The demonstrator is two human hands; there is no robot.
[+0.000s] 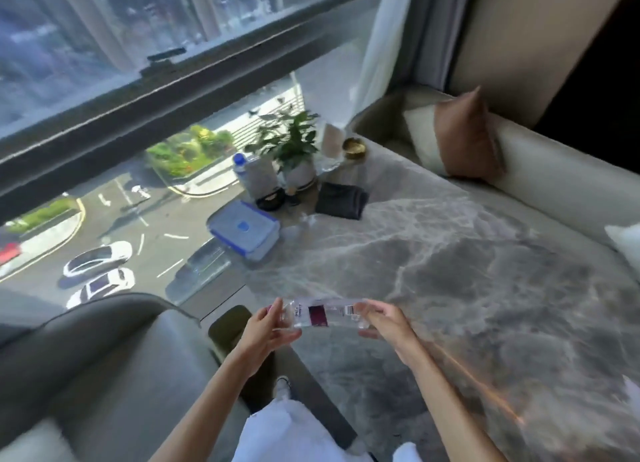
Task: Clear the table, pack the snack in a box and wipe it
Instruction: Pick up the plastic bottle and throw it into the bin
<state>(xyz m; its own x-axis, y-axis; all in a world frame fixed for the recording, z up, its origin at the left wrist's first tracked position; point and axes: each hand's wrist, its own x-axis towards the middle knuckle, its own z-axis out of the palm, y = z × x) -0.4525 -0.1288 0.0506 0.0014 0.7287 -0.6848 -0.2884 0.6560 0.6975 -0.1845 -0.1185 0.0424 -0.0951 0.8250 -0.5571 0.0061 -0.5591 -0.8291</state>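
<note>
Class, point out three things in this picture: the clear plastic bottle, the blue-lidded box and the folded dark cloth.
clear plastic bottle (320,314): head view, on its dark label.
blue-lidded box (242,226): head view, centre of the lid.
folded dark cloth (342,200): head view, middle of its top fold.

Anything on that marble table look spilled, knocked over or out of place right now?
Nothing stands out. The blue-lidded plastic box lies closed and flat near the window, the dark folded cloth sits neatly, and the potted plant stands upright. Both hands hold a clear plastic bottle sideways.
</note>
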